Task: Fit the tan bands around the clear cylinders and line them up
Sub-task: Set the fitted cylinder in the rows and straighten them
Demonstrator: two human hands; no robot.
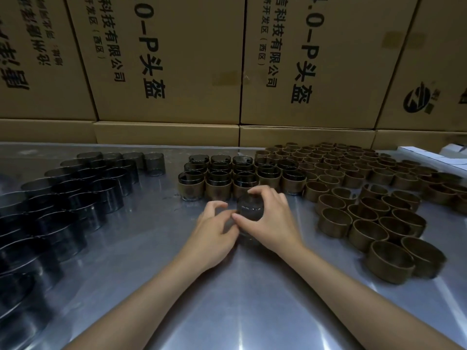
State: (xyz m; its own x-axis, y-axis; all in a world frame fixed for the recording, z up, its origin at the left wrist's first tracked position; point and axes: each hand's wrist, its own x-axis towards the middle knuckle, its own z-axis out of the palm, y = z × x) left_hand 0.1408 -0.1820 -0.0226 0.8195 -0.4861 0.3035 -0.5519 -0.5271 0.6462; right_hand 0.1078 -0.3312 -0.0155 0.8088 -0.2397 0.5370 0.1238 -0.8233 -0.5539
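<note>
One clear cylinder [249, 209] stands on the metal table [227, 299] at the centre. My right hand [271, 218] grips it from above and from the right, with thumb and fingers curled round it. My left hand [214, 228] touches its left side with curled fingers. Just behind it stand rows of banded cylinders [218, 189], each with a tan band round its lower part. Bare clear cylinders [75, 195] fill the left of the table. Loose tan bands [371, 215] cover the right.
A wall of large printed cardboard boxes [177, 66] stands along the table's far edge. White flat items [434, 154] lie at the far right. Bare metal surface shows in front of my forearms.
</note>
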